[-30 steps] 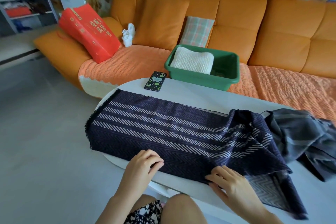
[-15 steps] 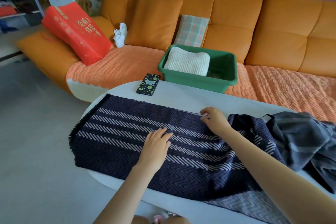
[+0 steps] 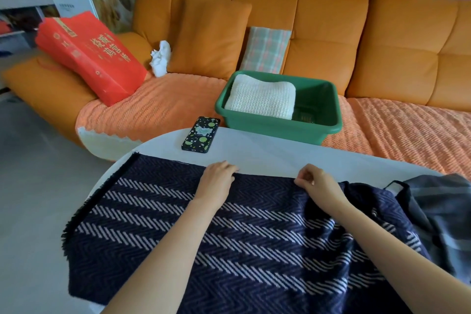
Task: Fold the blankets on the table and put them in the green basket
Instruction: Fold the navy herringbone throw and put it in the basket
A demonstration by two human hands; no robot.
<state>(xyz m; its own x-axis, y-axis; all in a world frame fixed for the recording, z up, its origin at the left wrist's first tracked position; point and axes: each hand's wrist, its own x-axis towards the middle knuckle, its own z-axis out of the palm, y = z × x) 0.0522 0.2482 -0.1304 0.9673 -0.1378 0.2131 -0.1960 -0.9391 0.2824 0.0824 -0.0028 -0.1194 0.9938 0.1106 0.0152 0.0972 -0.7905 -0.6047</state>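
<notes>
A navy blanket [image 3: 254,237] with pale chevron stripes lies spread over the near part of the white tabletop [image 3: 267,155], its fringed end hanging at the left edge. Both hands are on its far hem. The left hand [image 3: 216,181] has its fingers curled down over the hem, gripping it. The right hand [image 3: 318,186] pinches the same hem between thumb and fingers, just beside a bunched stretch of the cloth. A grey striped blanket [image 3: 438,211] sits crumpled at the right edge of the tabletop, touching the navy one. Near the far edge lies a phone [image 3: 201,134] in a dark spotted case, apart from the blanket. Beyond that edge, on the orange sofa [image 3: 331,33], stands the green basket [image 3: 318,130] – a folded white blanket [image 3: 262,98] already fills its left half. A red bag [image 3: 86,53] leans on the sofa's left end.
</notes>
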